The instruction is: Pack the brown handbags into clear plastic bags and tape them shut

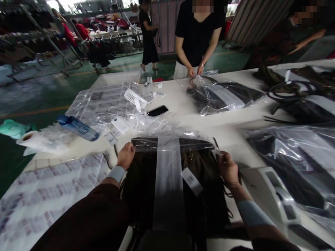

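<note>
Dark handbag (pixel 201 198) lying at the table's (pixel 178 101) near edge, inside a clear plastic bag (pixel 154 143). Right hand (pixel 227 169) pinches the plastic's top corner, fingers tight. Left hand (pixel 125 156) is curled on the top edge, though I can't really tell if it's gripping.

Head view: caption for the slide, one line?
Left hand, right hand hold a clear plastic bag over a dark handbag.
</note>
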`<action>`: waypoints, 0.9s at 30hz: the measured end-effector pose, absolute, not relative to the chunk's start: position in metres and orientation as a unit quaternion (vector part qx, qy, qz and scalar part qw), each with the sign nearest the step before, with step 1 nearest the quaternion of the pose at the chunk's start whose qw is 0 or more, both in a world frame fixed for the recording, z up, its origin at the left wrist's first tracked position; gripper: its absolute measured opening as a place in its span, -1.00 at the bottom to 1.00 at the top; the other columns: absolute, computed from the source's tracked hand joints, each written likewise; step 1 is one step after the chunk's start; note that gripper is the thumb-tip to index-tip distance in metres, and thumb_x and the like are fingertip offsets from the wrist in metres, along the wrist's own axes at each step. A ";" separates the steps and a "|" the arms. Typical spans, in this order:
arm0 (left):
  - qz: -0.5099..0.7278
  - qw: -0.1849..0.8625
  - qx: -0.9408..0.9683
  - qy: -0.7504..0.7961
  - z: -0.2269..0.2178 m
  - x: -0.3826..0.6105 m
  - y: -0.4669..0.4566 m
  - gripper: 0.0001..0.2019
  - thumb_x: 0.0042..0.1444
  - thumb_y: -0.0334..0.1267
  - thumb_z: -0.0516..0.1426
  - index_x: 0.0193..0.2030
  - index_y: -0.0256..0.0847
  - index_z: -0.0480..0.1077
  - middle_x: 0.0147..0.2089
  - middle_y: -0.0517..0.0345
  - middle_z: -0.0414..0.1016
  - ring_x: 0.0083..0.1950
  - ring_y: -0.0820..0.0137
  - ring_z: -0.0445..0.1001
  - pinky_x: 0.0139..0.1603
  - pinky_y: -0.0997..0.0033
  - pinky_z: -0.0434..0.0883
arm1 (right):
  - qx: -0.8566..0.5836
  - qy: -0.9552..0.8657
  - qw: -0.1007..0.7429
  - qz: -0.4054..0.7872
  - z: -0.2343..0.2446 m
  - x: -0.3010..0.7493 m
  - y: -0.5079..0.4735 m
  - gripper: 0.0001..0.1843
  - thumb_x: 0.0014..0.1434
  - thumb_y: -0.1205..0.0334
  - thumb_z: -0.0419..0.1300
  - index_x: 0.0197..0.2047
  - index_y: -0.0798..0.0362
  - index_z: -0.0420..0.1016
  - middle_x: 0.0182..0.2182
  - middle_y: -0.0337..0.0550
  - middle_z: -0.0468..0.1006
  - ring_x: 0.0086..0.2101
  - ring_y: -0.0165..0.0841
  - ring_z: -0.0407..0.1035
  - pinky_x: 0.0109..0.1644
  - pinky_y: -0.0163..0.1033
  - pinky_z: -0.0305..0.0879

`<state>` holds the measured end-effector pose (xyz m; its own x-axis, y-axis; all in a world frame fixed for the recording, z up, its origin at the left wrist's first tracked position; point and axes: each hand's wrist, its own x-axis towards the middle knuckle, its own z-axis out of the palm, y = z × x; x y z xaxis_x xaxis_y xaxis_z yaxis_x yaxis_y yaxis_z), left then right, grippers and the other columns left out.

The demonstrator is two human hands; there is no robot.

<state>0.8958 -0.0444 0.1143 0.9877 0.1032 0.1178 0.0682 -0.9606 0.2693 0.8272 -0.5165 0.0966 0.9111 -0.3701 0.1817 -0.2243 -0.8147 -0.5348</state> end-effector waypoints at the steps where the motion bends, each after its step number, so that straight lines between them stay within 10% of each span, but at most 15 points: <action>1: 0.066 0.148 0.985 0.054 0.117 0.894 -0.044 -0.90 0.14 -0.22 0.01 -0.36 -0.15 0.22 -0.40 0.17 0.37 -0.35 0.37 0.37 -0.35 0.45 0.20 | -0.932 0.177 0.278 -0.149 0.103 0.828 -0.514 -0.50 0.18 -0.11 -0.09 -0.06 0.10 0.36 -0.41 -0.09 0.48 -0.43 -0.31 0.35 -0.34 -0.27 0.18; 7: 0.063 0.185 0.977 0.088 0.123 0.889 -0.045 -0.82 0.18 -0.09 0.00 -0.27 -0.15 0.24 -0.40 0.18 0.41 -0.36 0.37 0.41 -0.34 0.45 0.23 | -0.941 0.195 0.263 -0.087 0.134 0.855 -0.486 -0.38 0.11 -0.21 0.00 0.03 0.12 0.30 -0.39 -0.06 0.50 -0.42 -0.26 0.38 -0.36 -0.27 0.16; 14: 0.060 0.143 0.985 0.076 0.115 0.890 -0.051 -0.88 0.19 -0.18 0.00 -0.27 -0.16 0.24 -0.40 0.18 0.41 -0.36 0.37 0.42 -0.37 0.46 0.21 | -0.953 0.224 0.201 -0.017 0.138 0.875 -0.489 -0.60 0.18 0.23 -0.08 0.03 0.16 0.32 -0.38 0.04 0.52 -0.37 -0.24 0.39 -0.29 -0.23 0.17; 21: 0.060 0.143 0.985 0.074 0.107 0.890 -0.050 -0.91 0.17 -0.22 0.00 -0.25 -0.16 0.25 -0.38 0.17 0.42 -0.34 0.37 0.42 -0.33 0.45 0.24 | -0.956 0.198 0.204 -0.071 0.150 0.873 -0.482 -0.41 0.13 -0.12 0.01 0.06 0.16 0.28 -0.24 0.08 0.49 -0.25 -0.15 0.38 -0.20 -0.17 0.21; 27: 0.073 0.163 0.982 0.069 0.095 0.890 -0.039 -0.86 0.16 -0.16 0.01 -0.26 -0.16 0.26 -0.35 0.15 0.41 -0.31 0.37 0.42 -0.27 0.45 0.26 | -0.952 0.215 0.211 -0.052 0.127 0.878 -0.481 -0.42 0.11 -0.01 0.07 0.13 0.11 0.18 -0.30 -0.01 0.49 -0.31 -0.22 0.37 -0.19 -0.17 0.20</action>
<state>0.8896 -0.0394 0.0947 0.9798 0.1591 0.1207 0.1117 -0.9375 0.3296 0.8777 -0.4811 0.1273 0.9025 -0.4306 0.0082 -0.3867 -0.8187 -0.4244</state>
